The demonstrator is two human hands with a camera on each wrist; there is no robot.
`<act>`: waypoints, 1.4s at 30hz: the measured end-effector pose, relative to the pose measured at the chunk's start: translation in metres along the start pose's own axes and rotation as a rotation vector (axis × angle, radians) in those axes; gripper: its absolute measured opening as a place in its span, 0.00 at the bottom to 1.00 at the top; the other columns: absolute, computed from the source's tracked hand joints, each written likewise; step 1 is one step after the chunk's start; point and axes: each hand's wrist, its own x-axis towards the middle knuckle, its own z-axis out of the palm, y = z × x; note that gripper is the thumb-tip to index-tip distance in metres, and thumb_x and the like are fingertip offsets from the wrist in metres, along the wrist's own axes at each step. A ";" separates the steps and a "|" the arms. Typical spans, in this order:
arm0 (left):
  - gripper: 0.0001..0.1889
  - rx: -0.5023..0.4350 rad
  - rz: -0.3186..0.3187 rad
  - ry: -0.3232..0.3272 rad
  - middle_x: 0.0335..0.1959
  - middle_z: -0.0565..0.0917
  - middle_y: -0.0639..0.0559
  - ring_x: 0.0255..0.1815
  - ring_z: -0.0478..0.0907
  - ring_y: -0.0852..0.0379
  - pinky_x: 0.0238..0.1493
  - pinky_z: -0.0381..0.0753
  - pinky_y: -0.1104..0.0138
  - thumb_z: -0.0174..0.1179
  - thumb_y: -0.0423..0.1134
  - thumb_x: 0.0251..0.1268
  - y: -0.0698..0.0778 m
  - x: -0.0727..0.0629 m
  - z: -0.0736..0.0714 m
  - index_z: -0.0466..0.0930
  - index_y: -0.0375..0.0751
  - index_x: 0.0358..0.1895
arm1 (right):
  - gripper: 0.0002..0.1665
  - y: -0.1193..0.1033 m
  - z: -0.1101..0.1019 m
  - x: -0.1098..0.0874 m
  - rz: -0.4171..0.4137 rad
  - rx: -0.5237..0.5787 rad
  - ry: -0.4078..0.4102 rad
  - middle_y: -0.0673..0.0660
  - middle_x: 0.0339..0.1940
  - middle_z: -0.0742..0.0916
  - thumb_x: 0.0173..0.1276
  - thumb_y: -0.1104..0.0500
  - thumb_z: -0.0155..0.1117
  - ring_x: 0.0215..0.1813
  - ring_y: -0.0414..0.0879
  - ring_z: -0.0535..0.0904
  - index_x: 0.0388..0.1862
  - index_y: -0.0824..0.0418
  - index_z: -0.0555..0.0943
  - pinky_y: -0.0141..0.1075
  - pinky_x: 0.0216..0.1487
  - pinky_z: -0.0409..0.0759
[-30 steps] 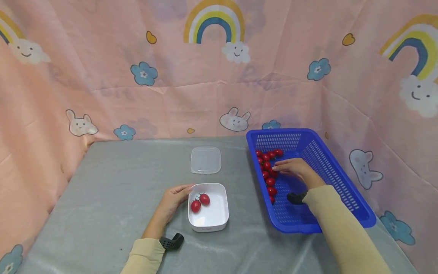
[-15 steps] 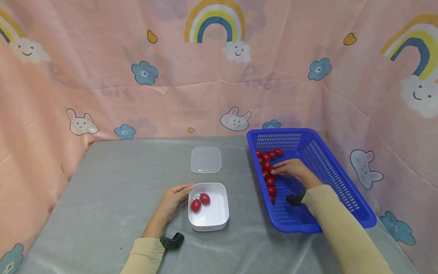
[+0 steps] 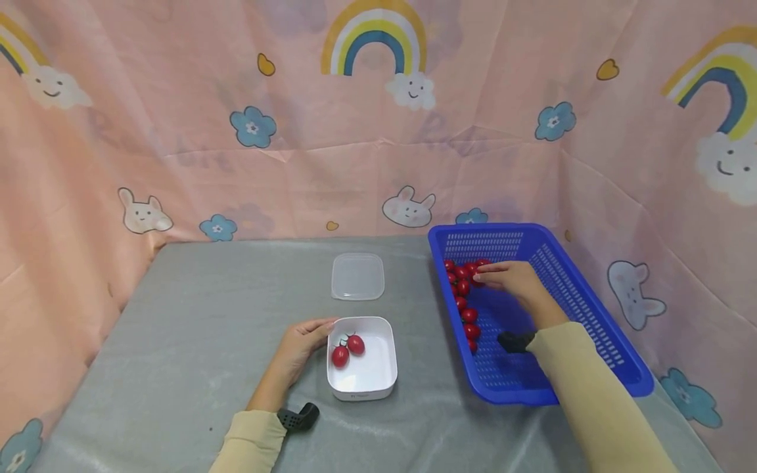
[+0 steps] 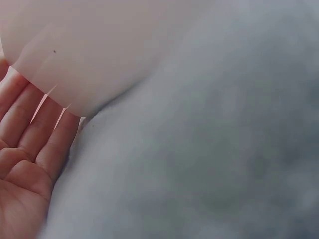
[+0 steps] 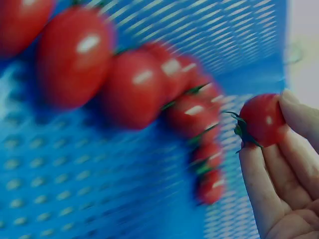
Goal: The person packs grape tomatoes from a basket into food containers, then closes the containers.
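My right hand is over the far left part of the blue plastic basket. Between thumb and fingers it pinches a cherry tomato with a green calyx, seen plainly in the right wrist view. Several more cherry tomatoes lie in a line along the basket's left side. On the table, my left hand touches the left wall of a white square box; its fingers look straight in the left wrist view, the tips hidden by the box wall. Two cherry tomatoes lie in the box's left half.
A translucent square lid lies flat behind the box. The grey-covered table ends at a pink patterned curtain at the back and sides. A dark wrist device sits near the box's front left.
My right hand has moved slightly away toward the basket's far end, carrying a tomato out of the line and leaving a gap there. The left hand and the box stay put.
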 end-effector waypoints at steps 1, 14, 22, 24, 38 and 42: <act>0.18 0.001 -0.003 0.000 0.50 0.88 0.46 0.45 0.84 0.67 0.51 0.82 0.73 0.61 0.35 0.68 0.000 0.000 0.000 0.80 0.24 0.55 | 0.35 -0.005 -0.001 -0.003 -0.013 0.017 0.014 0.63 0.61 0.84 0.67 0.48 0.69 0.46 0.34 0.87 0.65 0.70 0.76 0.51 0.71 0.69; 0.18 -0.012 0.014 0.005 0.47 0.89 0.50 0.45 0.83 0.68 0.50 0.81 0.74 0.60 0.34 0.68 -0.002 -0.003 0.002 0.80 0.22 0.54 | 0.33 -0.060 0.010 -0.037 -0.194 0.188 -0.052 0.34 0.40 0.87 0.66 0.50 0.70 0.47 0.28 0.83 0.64 0.68 0.77 0.33 0.62 0.79; 0.18 -0.025 0.017 -0.002 0.45 0.89 0.53 0.44 0.84 0.68 0.50 0.81 0.74 0.59 0.33 0.69 -0.001 -0.003 0.001 0.79 0.21 0.55 | 0.15 -0.078 0.032 -0.053 -0.258 0.271 -0.104 0.38 0.36 0.90 0.68 0.57 0.68 0.44 0.34 0.86 0.52 0.60 0.87 0.25 0.51 0.82; 0.18 -0.029 0.009 -0.002 0.45 0.89 0.53 0.44 0.84 0.68 0.50 0.81 0.73 0.59 0.33 0.68 -0.001 -0.003 0.001 0.79 0.21 0.55 | 0.19 -0.080 0.037 -0.058 -0.257 0.267 -0.107 0.38 0.36 0.90 0.68 0.57 0.68 0.43 0.35 0.87 0.55 0.64 0.84 0.27 0.51 0.83; 0.18 -0.021 0.004 -0.010 0.47 0.89 0.51 0.45 0.84 0.68 0.50 0.81 0.73 0.60 0.34 0.68 -0.002 -0.001 0.000 0.79 0.22 0.55 | 0.25 -0.096 0.074 -0.075 -0.239 0.227 -0.146 0.47 0.44 0.90 0.65 0.53 0.71 0.52 0.42 0.83 0.58 0.66 0.83 0.39 0.61 0.79; 0.18 -0.019 0.007 -0.010 0.46 0.89 0.52 0.45 0.84 0.67 0.50 0.82 0.73 0.60 0.34 0.68 -0.002 0.000 0.000 0.80 0.22 0.54 | 0.24 -0.096 0.085 -0.078 -0.262 0.234 -0.148 0.47 0.42 0.91 0.64 0.54 0.72 0.53 0.44 0.82 0.56 0.65 0.84 0.44 0.62 0.75</act>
